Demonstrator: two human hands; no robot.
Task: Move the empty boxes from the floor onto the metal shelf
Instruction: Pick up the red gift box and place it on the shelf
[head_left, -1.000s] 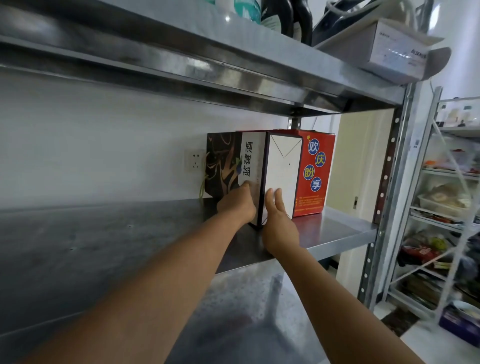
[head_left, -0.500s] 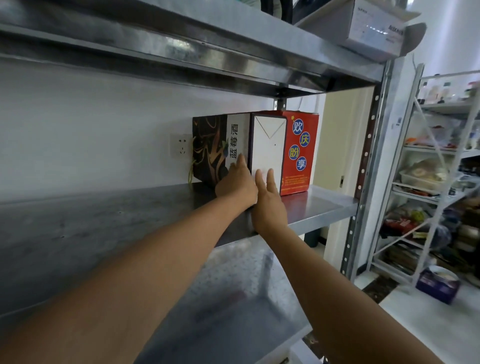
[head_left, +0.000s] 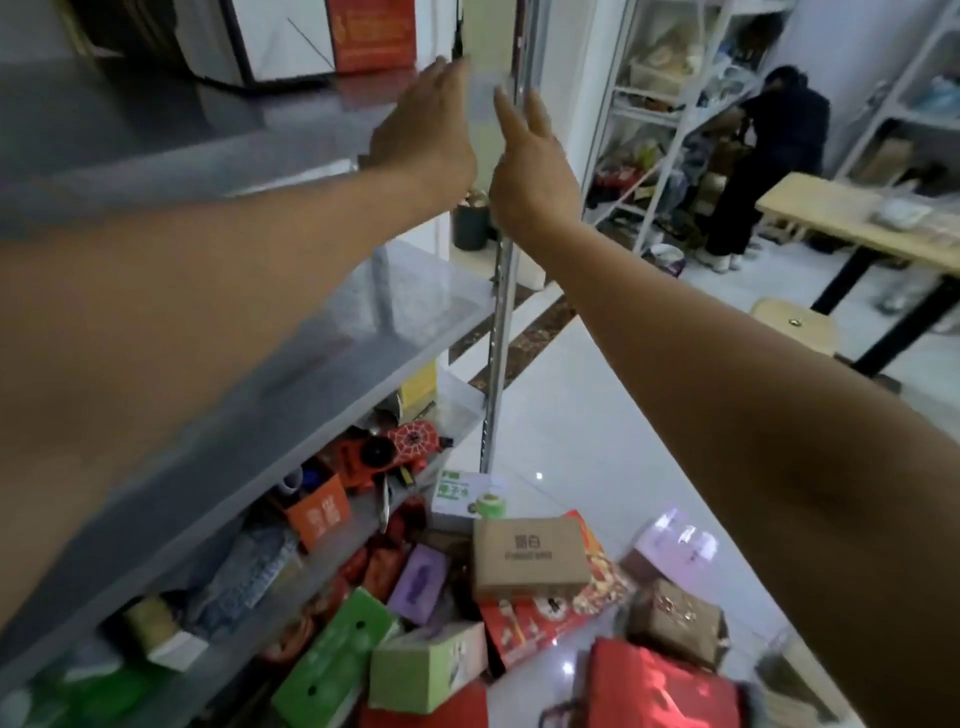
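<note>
TWO EMPTY HANDS AT THE SHELF: We see both arms stretched out at the right end of the metal shelf (head_left: 156, 119). The left hand (head_left: 423, 130) and the right hand (head_left: 530, 161) are raised side by side with a narrow gap between them. The fingers of both are straight and loosely spread, and neither hand has hold of anything. The left hand's fingertips are at the front corner of the upper tier, but motion blur keeps us from saying whether they touch it. The right hand hangs in front of the shelf's upright post (head_left: 500, 322).

At the back of that upper tier stand a white box (head_left: 280, 36) with dark edges and, just beside it on the right, a red box (head_left: 371, 31). Both are cut off by the top of the frame.

Below, on the white tiled floor (head_left: 571, 405), a heap of boxes lies at the foot of the shelf. A brown cardboard box (head_left: 527, 558) sits on top in the middle, with a purple box (head_left: 418, 577) to its left. A long green box (head_left: 332, 660) and a pale green box (head_left: 428, 670) lie nearer us. A red bag (head_left: 660, 686) is at the bottom edge and a brown patterned box (head_left: 675, 621) to the right.

Across the room a person in dark clothes (head_left: 769, 156) bends at a white rack (head_left: 655, 115), near a wooden table (head_left: 852, 223) and a round stool (head_left: 795, 327).
</note>
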